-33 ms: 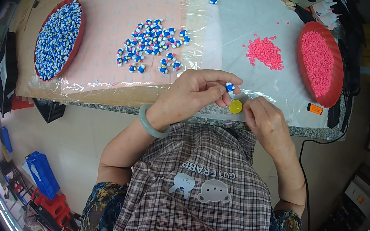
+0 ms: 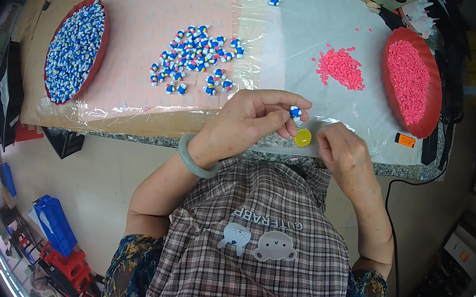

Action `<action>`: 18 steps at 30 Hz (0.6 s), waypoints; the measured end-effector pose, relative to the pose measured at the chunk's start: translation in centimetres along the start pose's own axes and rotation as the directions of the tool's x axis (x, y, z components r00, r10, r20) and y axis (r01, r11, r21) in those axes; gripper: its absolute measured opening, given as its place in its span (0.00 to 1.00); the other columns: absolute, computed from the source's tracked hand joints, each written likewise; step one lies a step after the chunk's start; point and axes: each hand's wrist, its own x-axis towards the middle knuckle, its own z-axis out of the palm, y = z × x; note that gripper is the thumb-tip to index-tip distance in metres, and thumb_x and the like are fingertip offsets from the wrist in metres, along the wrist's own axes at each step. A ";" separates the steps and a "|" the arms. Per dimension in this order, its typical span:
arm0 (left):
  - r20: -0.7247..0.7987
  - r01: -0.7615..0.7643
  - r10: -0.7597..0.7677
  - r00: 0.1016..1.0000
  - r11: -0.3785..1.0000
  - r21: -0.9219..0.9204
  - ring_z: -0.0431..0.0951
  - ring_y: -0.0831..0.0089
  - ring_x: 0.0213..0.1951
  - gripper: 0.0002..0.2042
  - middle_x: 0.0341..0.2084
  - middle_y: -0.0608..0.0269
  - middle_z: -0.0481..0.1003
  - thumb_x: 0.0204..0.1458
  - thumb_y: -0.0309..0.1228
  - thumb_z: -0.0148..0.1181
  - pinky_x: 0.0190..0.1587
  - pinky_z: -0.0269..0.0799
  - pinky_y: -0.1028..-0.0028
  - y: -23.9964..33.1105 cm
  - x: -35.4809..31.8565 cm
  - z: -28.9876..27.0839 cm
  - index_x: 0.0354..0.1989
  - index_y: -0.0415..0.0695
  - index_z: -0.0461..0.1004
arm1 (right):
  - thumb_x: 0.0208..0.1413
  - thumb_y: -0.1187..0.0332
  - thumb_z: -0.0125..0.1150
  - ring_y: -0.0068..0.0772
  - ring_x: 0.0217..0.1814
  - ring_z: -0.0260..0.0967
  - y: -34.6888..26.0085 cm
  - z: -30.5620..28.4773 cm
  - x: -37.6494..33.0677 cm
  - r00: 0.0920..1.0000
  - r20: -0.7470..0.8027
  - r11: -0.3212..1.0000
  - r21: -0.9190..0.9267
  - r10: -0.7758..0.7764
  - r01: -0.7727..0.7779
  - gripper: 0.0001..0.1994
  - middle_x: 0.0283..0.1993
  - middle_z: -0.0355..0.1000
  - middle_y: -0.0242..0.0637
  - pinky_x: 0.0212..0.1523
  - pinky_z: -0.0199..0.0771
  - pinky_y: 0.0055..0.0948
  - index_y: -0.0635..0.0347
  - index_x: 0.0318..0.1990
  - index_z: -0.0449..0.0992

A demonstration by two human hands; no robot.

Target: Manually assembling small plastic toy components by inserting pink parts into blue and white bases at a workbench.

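My left hand (image 2: 257, 115) pinches a small blue-and-white figurine (image 2: 295, 113) between thumb and fingers, above the table's near edge. My right hand (image 2: 341, 152) is closed just to its right, fingertips pressed together. Whatever those fingers may hold is too small or hidden to make out. Between the two hands is a small round yellow piece (image 2: 303, 137), like a shallow cap. Beyond my right hand a loose heap of tiny pink pieces (image 2: 342, 68) lies on the whitish sheet. Similar figurines with pink and yellow parts (image 2: 199, 52) are scattered on the pink sheet.
A red tray (image 2: 103, 52) full of blue-and-white figurines stands at the left. Another red tray (image 2: 434, 95), holding pink pieces, is at the right. Near it lie an orange-labelled black item (image 2: 405, 140) and a black cable (image 2: 388, 208). One figurine (image 2: 274, 2) sits far back.
My right hand has shifted very slightly to the right, away from the yellow piece. My left hand keeps its hold on the figurine in the same place.
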 end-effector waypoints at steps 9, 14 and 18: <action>-0.058 0.000 0.001 0.998 1.000 0.015 0.79 0.79 0.39 0.15 0.46 0.56 0.80 0.62 0.22 0.49 0.42 0.77 0.80 0.3 0.0 -0.2 0.56 0.36 0.74 | 0.49 0.85 0.63 0.32 0.30 0.76 1.8 0.0 -0.9 0.987 -0.098 0.983 0.141 0.131 -0.117 0.08 0.33 0.75 0.40 0.31 0.78 0.27 0.67 0.37 0.75; -0.051 0.035 -0.032 0.998 0.998 0.057 0.79 0.78 0.39 0.15 0.46 0.56 0.80 0.63 0.23 0.49 0.42 0.77 0.80 0.6 0.2 0.0 0.56 0.36 0.74 | 0.56 0.81 0.60 0.22 0.31 0.75 2.3 0.5 -2.0 0.903 0.021 0.790 0.476 0.430 -0.387 0.04 0.33 0.76 0.34 0.33 0.79 0.23 0.68 0.39 0.75; -0.049 0.070 -0.066 0.997 0.995 0.069 0.79 0.78 0.39 0.15 0.45 0.55 0.80 0.63 0.23 0.49 0.40 0.76 0.81 1.3 0.2 0.5 0.56 0.35 0.74 | 0.60 0.78 0.59 0.19 0.32 0.74 2.5 0.6 -2.5 0.828 0.105 0.574 0.672 0.550 -0.467 0.03 0.33 0.76 0.32 0.33 0.77 0.20 0.68 0.39 0.76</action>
